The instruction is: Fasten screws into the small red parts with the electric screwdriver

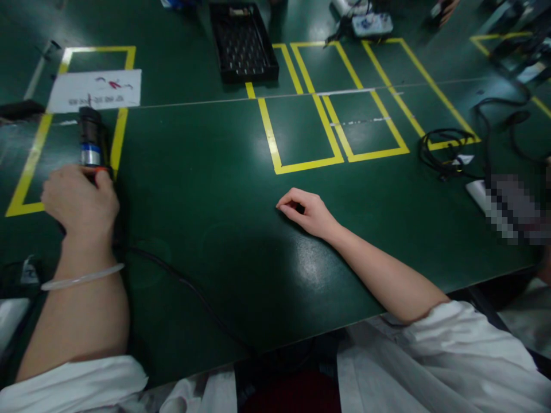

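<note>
My left hand [80, 201] is wrapped around a corded electric screwdriver [89, 135] lying on the green table, its dark nose pointing away from me. A blue and silver ring and a bit of red show in front of my fingers; the rest of the body is hidden under the hand. A black cord [181, 279] runs from below my wrist to the table's near edge. My right hand [312, 212] rests on the bare green surface, thumb and forefinger tips pressed together in a pinch. Anything between those tips is too small or hidden to make out.
A black tray [250, 75] with a grid of pockets stands at the back. Near the screwdriver lies a white label [97, 89] by yellow tape outlines. At right are a coiled black cable [443, 150] and a blurred-out device [516, 206]. Another person's hand [448, 11] shows top right.
</note>
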Demonstrator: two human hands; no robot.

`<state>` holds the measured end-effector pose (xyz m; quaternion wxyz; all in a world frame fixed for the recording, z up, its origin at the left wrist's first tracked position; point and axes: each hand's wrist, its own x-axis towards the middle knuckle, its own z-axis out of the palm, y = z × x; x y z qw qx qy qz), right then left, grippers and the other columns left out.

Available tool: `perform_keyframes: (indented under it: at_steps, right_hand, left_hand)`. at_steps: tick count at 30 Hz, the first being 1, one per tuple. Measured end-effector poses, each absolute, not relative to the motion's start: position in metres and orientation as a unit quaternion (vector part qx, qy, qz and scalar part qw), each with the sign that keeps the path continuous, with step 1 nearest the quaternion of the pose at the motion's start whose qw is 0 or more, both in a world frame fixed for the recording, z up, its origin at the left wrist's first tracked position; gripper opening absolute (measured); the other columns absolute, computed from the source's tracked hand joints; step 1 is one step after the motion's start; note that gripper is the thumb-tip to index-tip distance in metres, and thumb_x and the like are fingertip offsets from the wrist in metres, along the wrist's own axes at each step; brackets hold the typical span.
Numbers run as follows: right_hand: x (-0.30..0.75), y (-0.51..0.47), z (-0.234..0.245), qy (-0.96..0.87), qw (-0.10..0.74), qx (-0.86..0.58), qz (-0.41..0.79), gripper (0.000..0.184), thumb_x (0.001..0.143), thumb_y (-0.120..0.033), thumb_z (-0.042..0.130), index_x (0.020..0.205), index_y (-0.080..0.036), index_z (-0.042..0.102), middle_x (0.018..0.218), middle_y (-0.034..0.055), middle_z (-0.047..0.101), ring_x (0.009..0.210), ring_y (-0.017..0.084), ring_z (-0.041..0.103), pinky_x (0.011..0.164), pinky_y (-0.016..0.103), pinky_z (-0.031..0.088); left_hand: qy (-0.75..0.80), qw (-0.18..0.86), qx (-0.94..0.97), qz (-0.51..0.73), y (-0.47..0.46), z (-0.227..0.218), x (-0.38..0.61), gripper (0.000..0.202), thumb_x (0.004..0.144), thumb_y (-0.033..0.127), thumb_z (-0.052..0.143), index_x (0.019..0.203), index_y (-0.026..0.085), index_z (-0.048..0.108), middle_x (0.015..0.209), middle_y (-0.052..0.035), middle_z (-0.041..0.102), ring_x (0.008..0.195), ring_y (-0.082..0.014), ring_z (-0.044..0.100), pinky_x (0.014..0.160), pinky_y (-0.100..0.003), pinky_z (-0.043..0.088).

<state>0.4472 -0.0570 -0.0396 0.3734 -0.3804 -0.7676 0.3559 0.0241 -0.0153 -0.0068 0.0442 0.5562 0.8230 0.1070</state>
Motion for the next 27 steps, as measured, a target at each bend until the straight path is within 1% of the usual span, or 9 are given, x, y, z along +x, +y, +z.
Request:
perform_keyframes:
  at_steps: [3, 7, 9, 12, 13, 15, 17, 21, 27]
  right_hand:
    - [0.447, -0.057, -0.041, -0.766, 0.371, -0.384, 0.357, 0.011, 0.095, -0.023, 0.058, 0.09, -0.019, 0.067, 0.084, 0.0021, 0.065, 0.074, 0.014, 0.058, 0.07, 0.027, 0.046]
    - [0.447, -0.056, -0.042, -0.766, 0.369, -0.385, 0.358, 0.012, 0.095, -0.024, 0.059, 0.091, -0.019, 0.068, 0.085, 0.0023, 0.065, 0.075, 0.014, 0.059, 0.07, 0.027, 0.046]
    - [0.447, -0.057, -0.042, -0.766, 0.37, -0.384, 0.358, 0.012, 0.096, -0.023, 0.059, 0.091, -0.018, 0.068, 0.085, 0.0025, 0.065, 0.075, 0.014, 0.059, 0.07, 0.027, 0.046]
    - [0.447, -0.057, -0.041, -0.765, 0.372, -0.385, 0.359, 0.012, 0.096, -0.023, 0.058, 0.091, -0.018, 0.068, 0.086, 0.0028, 0.067, 0.076, 0.014, 0.06, 0.071, 0.026, 0.047]
    - [0.446, -0.058, -0.041, -0.762, 0.373, -0.385, 0.363, 0.012, 0.095, -0.023, 0.059, 0.091, -0.017, 0.068, 0.086, 0.0027, 0.067, 0.076, 0.013, 0.06, 0.071, 0.026, 0.047]
    - [0.446, -0.059, -0.04, -0.754, 0.376, -0.382, 0.379, 0.01, 0.095, -0.024, 0.06, 0.095, -0.017, 0.068, 0.086, 0.0021, 0.068, 0.075, 0.013, 0.061, 0.071, 0.025, 0.047]
    - [0.446, -0.06, -0.04, -0.745, 0.379, -0.369, 0.407, 0.013, 0.094, -0.026, 0.06, 0.101, -0.017, 0.066, 0.085, 0.0014, 0.068, 0.075, 0.012, 0.062, 0.071, 0.025, 0.048]
    - [0.446, -0.06, -0.04, -0.736, 0.368, -0.343, 0.452, 0.021, 0.093, -0.032, 0.064, 0.108, -0.018, 0.062, 0.083, -0.0004, 0.067, 0.074, 0.012, 0.062, 0.071, 0.025, 0.049]
    - [0.445, -0.059, -0.041, -0.733, 0.359, -0.309, 0.488, 0.028, 0.086, -0.025, 0.069, 0.11, -0.018, 0.057, 0.086, -0.0002, 0.069, 0.075, 0.012, 0.064, 0.073, 0.027, 0.052]
  left_hand:
    - [0.83, -0.054, 0.546, 0.099, -0.014, -0.003, 0.028, 0.061, 0.101, 0.055, 0.029, 0.132, 0.011, 0.057, 0.133, -0.0124, 0.056, 0.124, -0.0399, 0.052, 0.105, -0.06, 0.04]
    - [0.788, -0.085, 0.591, 0.147, -0.009, 0.011, 0.051, 0.052, 0.101, 0.047, 0.04, 0.131, 0.011, 0.062, 0.128, -0.0101, 0.064, 0.116, -0.0312, 0.059, 0.105, -0.051, 0.045]
    - [0.741, -0.028, 0.641, 0.197, -0.011, 0.019, 0.078, 0.047, 0.101, 0.044, 0.044, 0.13, 0.012, 0.064, 0.123, -0.0086, 0.069, 0.109, -0.0252, 0.063, 0.103, -0.044, 0.048]
    - [0.621, 0.162, 0.718, 0.27, -0.024, 0.023, 0.135, 0.04, 0.1, 0.04, 0.051, 0.123, 0.011, 0.067, 0.11, -0.0082, 0.073, 0.1, -0.0188, 0.068, 0.093, -0.031, 0.052]
    - [0.58, 0.24, 0.73, 0.27, -0.031, 0.021, 0.154, 0.038, 0.1, 0.04, 0.052, 0.12, 0.011, 0.067, 0.109, -0.0079, 0.074, 0.098, -0.0178, 0.069, 0.092, -0.029, 0.052]
    - [0.504, 0.377, 0.735, 0.252, -0.045, 0.014, 0.188, 0.037, 0.099, 0.04, 0.053, 0.117, 0.012, 0.069, 0.101, -0.0073, 0.074, 0.09, -0.0172, 0.07, 0.085, -0.027, 0.054]
    - [0.454, 0.452, 0.737, 0.216, -0.058, 0.004, 0.21, 0.037, 0.1, 0.04, 0.052, 0.119, 0.013, 0.069, 0.097, -0.0069, 0.074, 0.086, -0.018, 0.07, 0.082, -0.028, 0.054]
    - [0.425, 0.483, 0.738, 0.201, -0.069, -0.012, 0.219, 0.04, 0.101, 0.041, 0.051, 0.128, 0.014, 0.064, 0.096, -0.0067, 0.072, 0.086, -0.0183, 0.068, 0.082, -0.03, 0.052]
    - [0.394, 0.515, 0.726, 0.23, -0.069, -0.02, 0.218, 0.057, 0.101, 0.037, 0.051, 0.151, 0.014, 0.037, 0.094, -0.0049, 0.064, 0.086, -0.0176, 0.063, 0.081, -0.031, 0.05]
